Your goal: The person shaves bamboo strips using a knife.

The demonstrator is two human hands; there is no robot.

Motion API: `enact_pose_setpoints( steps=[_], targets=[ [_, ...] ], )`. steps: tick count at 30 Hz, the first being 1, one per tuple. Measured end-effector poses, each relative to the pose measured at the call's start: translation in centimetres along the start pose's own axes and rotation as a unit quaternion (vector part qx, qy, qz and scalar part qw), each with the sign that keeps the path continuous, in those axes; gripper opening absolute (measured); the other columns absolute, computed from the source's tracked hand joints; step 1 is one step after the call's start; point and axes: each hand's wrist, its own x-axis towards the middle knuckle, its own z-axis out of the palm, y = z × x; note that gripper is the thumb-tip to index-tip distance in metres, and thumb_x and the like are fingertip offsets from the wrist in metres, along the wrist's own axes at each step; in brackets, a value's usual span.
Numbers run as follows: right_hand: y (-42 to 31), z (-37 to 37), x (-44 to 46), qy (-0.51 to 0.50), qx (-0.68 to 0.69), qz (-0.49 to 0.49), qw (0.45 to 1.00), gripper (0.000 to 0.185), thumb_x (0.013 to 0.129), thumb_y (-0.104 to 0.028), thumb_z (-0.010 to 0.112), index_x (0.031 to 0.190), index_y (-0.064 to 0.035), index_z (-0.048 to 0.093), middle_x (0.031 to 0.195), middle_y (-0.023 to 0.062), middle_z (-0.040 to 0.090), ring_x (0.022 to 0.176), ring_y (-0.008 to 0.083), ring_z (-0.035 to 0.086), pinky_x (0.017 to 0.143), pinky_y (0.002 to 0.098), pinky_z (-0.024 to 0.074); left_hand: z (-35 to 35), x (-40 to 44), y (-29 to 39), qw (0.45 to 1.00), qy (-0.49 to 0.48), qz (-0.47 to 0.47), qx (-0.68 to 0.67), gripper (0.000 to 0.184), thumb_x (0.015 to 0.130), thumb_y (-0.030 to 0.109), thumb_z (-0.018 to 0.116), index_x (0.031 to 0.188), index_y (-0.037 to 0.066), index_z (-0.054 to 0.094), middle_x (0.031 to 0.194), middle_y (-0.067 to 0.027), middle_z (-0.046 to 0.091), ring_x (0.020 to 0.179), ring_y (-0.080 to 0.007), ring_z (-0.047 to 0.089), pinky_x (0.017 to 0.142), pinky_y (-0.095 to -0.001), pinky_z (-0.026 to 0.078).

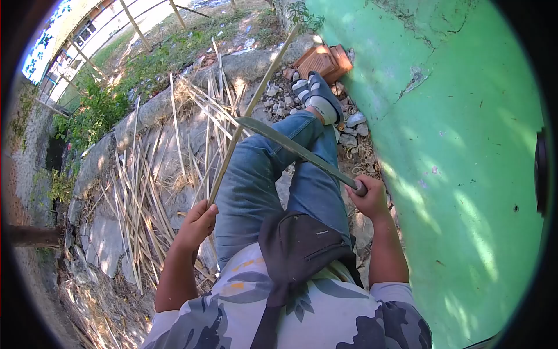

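My left hand (198, 224) is closed around the lower end of a long bamboo strip (251, 107), which slants up and away to the right. In my right hand (368, 196) is the handle of a machete (296, 149). Its long dark blade points up and left across my legs, and the tip overlaps the strip in view; whether they touch I cannot tell. Many loose bamboo strips (136, 203) lie in a heap on the ground to my left, with more strips (218, 110) beyond my knee.
A green wall (453, 174) with cracked plaster runs close along my right side. Red bricks (324, 63) and stone rubble (349, 131) lie by my sandalled foot (318, 96). My crossed legs in jeans (250, 174) fill the middle. A low stone edge (133, 125) borders the plants at left.
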Motion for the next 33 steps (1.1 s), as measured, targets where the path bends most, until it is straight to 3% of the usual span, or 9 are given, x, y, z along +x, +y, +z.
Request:
enact_pose_setpoints(
  steps=[4, 7, 10, 14, 18, 26, 33],
  targets=[
    [2.2, -0.7, -4.8, 0.01, 0.069, 0.055, 0.996, 0.027, 0.081, -0.021, 0.088, 0.089, -0.0035, 0.068, 0.07, 0.0031, 0.063, 0.064, 0.0126, 0.058, 0.061, 0.0317, 0.0488, -0.6, -2.6, -1.5, 0.994, 0.072, 0.012, -0.084, 0.023, 0.11, 0.031, 0.052, 0.101, 0.01, 0.054, 0.067, 0.0067, 0.041, 0.051, -0.0043, 0.035, 0.045, -0.0233, 0.026],
    [3.5, -1.5, -7.8, -0.078, 0.219, 0.118, 0.965, 0.028, 0.083, -0.022, 0.088, 0.086, -0.0053, 0.065, 0.071, -0.0048, 0.059, 0.065, 0.0071, 0.054, 0.061, 0.0289, 0.0458, 0.0, -4.4, -0.6, 0.985, 0.154, 0.071, -0.023, 0.023, 0.111, 0.031, 0.05, 0.103, 0.01, 0.053, 0.065, 0.0068, 0.039, 0.049, -0.0036, 0.032, 0.044, -0.0233, 0.025],
    [4.6, -2.2, -9.7, -0.163, 0.336, 0.153, 0.915, 0.028, 0.084, -0.021, 0.088, 0.084, -0.0087, 0.063, 0.073, -0.0084, 0.055, 0.067, 0.0047, 0.051, 0.061, 0.0263, 0.0433, 0.2, -6.0, 0.1, 0.971, 0.211, 0.084, -0.072, 0.025, 0.111, 0.034, 0.05, 0.104, 0.01, 0.054, 0.065, 0.0084, 0.038, 0.048, -0.0028, 0.03, 0.042, -0.0226, 0.022],
    [3.8, -1.9, -10.1, -0.193, 0.339, 0.092, 0.916, 0.027, 0.086, -0.017, 0.087, 0.084, -0.0102, 0.061, 0.074, -0.0081, 0.054, 0.07, 0.0035, 0.05, 0.062, 0.0243, 0.0416, 2.1, -8.2, 1.5, 0.964, 0.244, 0.089, -0.05, 0.029, 0.111, 0.036, 0.043, 0.104, 0.01, 0.054, 0.065, 0.0082, 0.037, 0.048, -0.004, 0.029, 0.044, -0.0235, 0.023],
    [3.0, -2.1, -8.9, -0.234, 0.359, 0.044, 0.902, 0.026, 0.087, -0.018, 0.085, 0.084, -0.0107, 0.061, 0.074, -0.0088, 0.052, 0.07, 0.0035, 0.048, 0.063, 0.0242, 0.0409, 3.8, -8.6, 3.7, 0.967, 0.245, 0.052, -0.042, 0.037, 0.108, 0.04, 0.033, 0.102, 0.01, 0.054, 0.066, 0.0072, 0.036, 0.052, -0.0062, 0.03, 0.051, -0.0259, 0.027],
    [1.2, -2.1, -8.1, -0.285, 0.334, 0.047, 0.897, 0.027, 0.087, -0.02, 0.086, 0.084, -0.0101, 0.061, 0.074, -0.0098, 0.052, 0.069, 0.0027, 0.047, 0.063, 0.0243, 0.0407, 4.9, -5.0, 4.1, 0.975, 0.196, 0.106, -0.014, 0.035, 0.106, 0.032, 0.036, 0.102, 0.005, 0.059, 0.066, 0.002, 0.041, 0.052, -0.0084, 0.035, 0.048, -0.0273, 0.031],
    [-0.2, -2.2, -10.4, -0.201, 0.31, 0.118, 0.922, 0.025, 0.086, -0.019, 0.087, 0.086, -0.0094, 0.063, 0.076, -0.0088, 0.055, 0.07, 0.0027, 0.05, 0.063, 0.0244, 0.0434, 3.6, -1.8, 3.0, 0.984, 0.126, 0.109, -0.071, 0.029, 0.105, 0.026, 0.043, 0.1, 0.003, 0.061, 0.066, -0.0003, 0.047, 0.051, -0.0086, 0.039, 0.045, -0.0257, 0.031]
  ],
)
